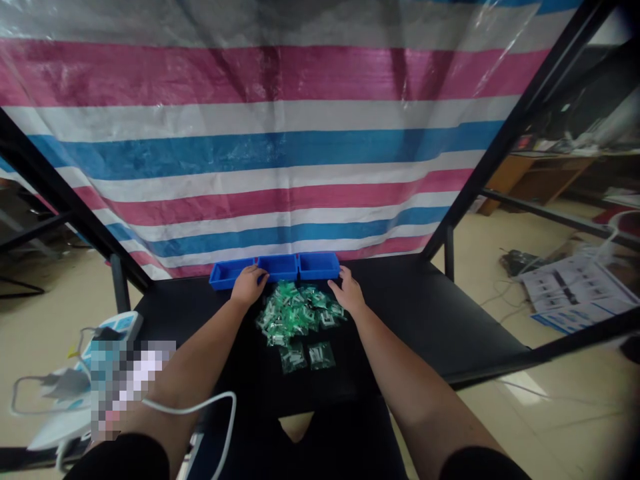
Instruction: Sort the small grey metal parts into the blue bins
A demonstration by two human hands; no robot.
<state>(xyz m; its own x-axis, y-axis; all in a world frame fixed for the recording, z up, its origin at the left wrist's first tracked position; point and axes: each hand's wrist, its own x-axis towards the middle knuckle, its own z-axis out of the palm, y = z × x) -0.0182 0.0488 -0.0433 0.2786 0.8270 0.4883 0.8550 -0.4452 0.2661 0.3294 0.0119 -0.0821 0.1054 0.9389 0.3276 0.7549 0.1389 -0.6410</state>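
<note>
A pile of small clear bags with green parts (295,313) lies on the black table (430,313). Two more such bags (306,356) lie apart, nearer to me. Behind the pile stand three blue bins (280,267) in a row. My left hand (248,285) rests at the left edge of the pile, its fingers curled against the front of the bins. My right hand (347,291) lies at the pile's right edge beside the right bin, fingers spread flat. Neither hand visibly holds a bag.
A striped pink, blue and white tarp (270,147) hangs behind the table inside a black metal frame (505,133). A white cable (210,403) runs near my left arm. Papers (570,287) lie on the floor to the right.
</note>
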